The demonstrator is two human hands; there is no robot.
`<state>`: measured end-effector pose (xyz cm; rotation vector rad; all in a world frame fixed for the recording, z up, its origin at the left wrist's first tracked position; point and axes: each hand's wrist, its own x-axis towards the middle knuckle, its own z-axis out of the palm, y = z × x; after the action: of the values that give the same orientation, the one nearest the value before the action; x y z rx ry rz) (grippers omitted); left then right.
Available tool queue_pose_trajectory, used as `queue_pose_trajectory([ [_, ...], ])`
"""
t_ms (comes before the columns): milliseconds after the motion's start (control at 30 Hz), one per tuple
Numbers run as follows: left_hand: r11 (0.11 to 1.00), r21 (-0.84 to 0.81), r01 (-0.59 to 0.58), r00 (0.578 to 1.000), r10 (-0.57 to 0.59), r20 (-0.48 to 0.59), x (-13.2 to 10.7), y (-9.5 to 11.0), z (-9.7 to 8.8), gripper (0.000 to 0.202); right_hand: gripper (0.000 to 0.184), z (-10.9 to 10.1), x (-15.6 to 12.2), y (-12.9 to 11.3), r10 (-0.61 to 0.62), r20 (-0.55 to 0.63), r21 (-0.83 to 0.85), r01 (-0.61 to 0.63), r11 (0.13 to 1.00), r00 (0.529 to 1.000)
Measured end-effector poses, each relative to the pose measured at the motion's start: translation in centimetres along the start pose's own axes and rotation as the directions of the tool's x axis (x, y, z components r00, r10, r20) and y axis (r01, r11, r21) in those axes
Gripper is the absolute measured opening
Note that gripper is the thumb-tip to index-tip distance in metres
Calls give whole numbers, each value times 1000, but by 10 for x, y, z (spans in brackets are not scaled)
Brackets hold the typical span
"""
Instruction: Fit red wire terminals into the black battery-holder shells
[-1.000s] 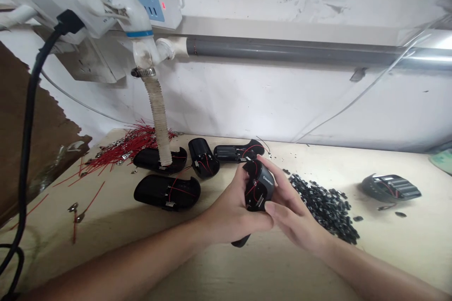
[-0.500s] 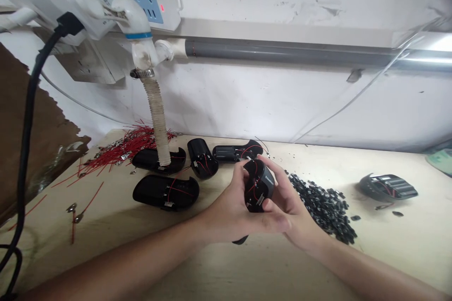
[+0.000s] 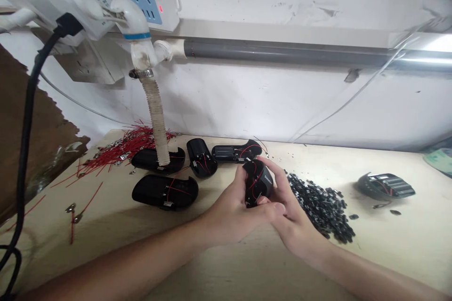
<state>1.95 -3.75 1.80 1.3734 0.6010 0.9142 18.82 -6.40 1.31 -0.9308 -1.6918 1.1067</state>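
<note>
We've got a black casing [image 3: 264, 182] with red wires [image 3: 253, 189] held closed in both grips, left hand [image 3: 226, 216] and right hand [image 3: 293, 221], over the bench [image 3: 399, 249], just beside a heap of small black pieces [image 3: 319, 207]

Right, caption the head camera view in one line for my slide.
Left hand and right hand grip a black housing with red wires beside loose black parts.

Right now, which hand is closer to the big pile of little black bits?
Right. The right hand is just beside the pile of small black parts, while the left hand is farther away, on the other side of the black casing both hands hold.
</note>
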Motion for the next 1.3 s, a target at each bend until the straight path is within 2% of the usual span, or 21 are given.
queue_pose_trajectory([
  [133, 1000, -6, -20, 1000, 20, -9, 0, 0, 2, 57, 58, -1, 1, 0, -18, -11, 9, 18, 1000, 1000],
  [233, 998, -23, -65, 997, 64, -42, -2, -1, 3, 66, 60, -4, 4, 6, -20, 17, 50, 19, 999, 1000],
  [333, 993, -59, -99, 990, 93, -104, -1, -9, 1, 65, 63, -5, 10, 13, 44, 27, 237, -49, 970, 999],
  [400, 986, -109, -129, 970, 103, -220, 0, -15, 0, 51, 58, -4, 13, 17, 121, -20, 394, -104, 913, 992],
  [467, 987, -93, -130, 945, 95, -313, 2, -19, -2, 49, 49, -4, 16, 20, 195, -62, 510, -137, 849, 979],
  [567, 992, -66, -103, 938, 75, -338, 4, -20, -2, 52, 44, -5, 16, 21, 257, -70, 579, -170, 797, 964],
  [733, 993, -27, -111, 933, 95, -348, 4, -15, -1, 56, 47, -7, 13, 17, 237, -55, 525, -174, 833, 970],
  [900, 994, 51, -95, 929, 107, -355, 2, -14, 0, 61, 46, -4, 12, 17, 183, -127, 406, -117, 906, 975],
  [1033, 987, 132, -93, 941, 130, -312, 0, -17, 0, 61, 47, -1, 13, 13, 150, -184, 243, -103, 964, 971],
  [1133, 983, 152, -106, 946, 147, -290, -1, -18, 1, 60, 44, 0, 14, 9, 128, -195, 177, -93, 980, 972],
  [1300, 980, 162, -113, 954, 153, -257, -2, -19, 2, 60, 39, 2, 14, 4, 143, -201, 178, -107, 978, 969],
])
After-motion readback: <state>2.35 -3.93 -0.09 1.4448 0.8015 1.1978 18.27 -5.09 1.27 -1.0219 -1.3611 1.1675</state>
